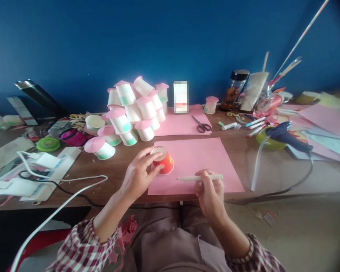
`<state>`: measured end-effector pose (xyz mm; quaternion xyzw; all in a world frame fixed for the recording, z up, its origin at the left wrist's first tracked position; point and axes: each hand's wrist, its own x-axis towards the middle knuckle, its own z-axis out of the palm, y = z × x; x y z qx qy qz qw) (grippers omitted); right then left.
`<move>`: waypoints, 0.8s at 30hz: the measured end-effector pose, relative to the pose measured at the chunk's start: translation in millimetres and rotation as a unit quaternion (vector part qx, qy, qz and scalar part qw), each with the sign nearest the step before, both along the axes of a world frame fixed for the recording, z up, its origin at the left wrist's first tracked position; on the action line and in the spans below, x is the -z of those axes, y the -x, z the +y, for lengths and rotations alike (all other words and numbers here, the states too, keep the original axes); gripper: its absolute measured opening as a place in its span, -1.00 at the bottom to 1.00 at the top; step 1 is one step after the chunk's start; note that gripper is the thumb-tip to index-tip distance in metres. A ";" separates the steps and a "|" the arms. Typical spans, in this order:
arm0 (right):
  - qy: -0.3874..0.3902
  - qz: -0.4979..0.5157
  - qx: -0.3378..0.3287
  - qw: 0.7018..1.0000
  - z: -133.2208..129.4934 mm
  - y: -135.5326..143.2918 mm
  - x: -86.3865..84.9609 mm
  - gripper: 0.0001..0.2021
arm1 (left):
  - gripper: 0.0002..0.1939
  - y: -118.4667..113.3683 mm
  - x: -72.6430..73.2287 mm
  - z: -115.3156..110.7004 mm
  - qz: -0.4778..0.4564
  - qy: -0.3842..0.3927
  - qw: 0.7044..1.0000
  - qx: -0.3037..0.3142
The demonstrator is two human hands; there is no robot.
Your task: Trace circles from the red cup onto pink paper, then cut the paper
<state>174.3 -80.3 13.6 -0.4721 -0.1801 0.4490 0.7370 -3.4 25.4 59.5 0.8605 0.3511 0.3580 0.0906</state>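
My left hand [141,168] is closed around a red paper cup [166,163] with yellow marks, its fingers on the top and side. The cup stands upside down near the left edge of a pink paper sheet [204,158]. In my right hand [211,189] is a white marker pen [194,177], gripped between thumb and fingers. Its tip points left toward the cup, apart from it and over the paper. Beyond my left hand, several white paper cups with pink paper tops [121,121] form a heap.
Black scissors [203,126] lie on a second pink sheet [172,126] at the back. To the right are loose markers [252,126] and a blue glue gun [289,136] with its cord. A power strip [56,177] with white chargers and cables occupies the left side.
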 end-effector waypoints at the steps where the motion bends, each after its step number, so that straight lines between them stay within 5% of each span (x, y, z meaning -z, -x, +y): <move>1: -0.001 0.002 0.000 1.000 -0.3 -0.3 -0.1 -0.74 | -0.67 0.8 -2.1 0.5 -0.022 -0.001 1.000 -0.006; 7: -0.004 -0.011 -0.004 1.000 -1.5 -3.1 -3.4 -0.75 | -0.59 12.7 -16.7 1.3 -0.120 -0.051 0.987 -0.095; 17: -0.097 -0.105 -0.029 0.989 -16.5 -10.5 -14.6 -0.84 | -0.24 15.5 0.1 -17.9 -0.198 -0.045 0.967 -0.151; 21: -0.097 -0.295 -0.025 0.950 -23.0 -20.4 -28.0 -0.85 | -0.24 9.7 1.2 -24.8 -0.178 -0.059 0.970 -0.152; 24: -0.065 -0.478 -0.053 0.874 -27.3 -34.3 -34.0 -0.81 | -0.26 7.4 0.8 -28.4 -0.181 -0.054 0.971 -0.145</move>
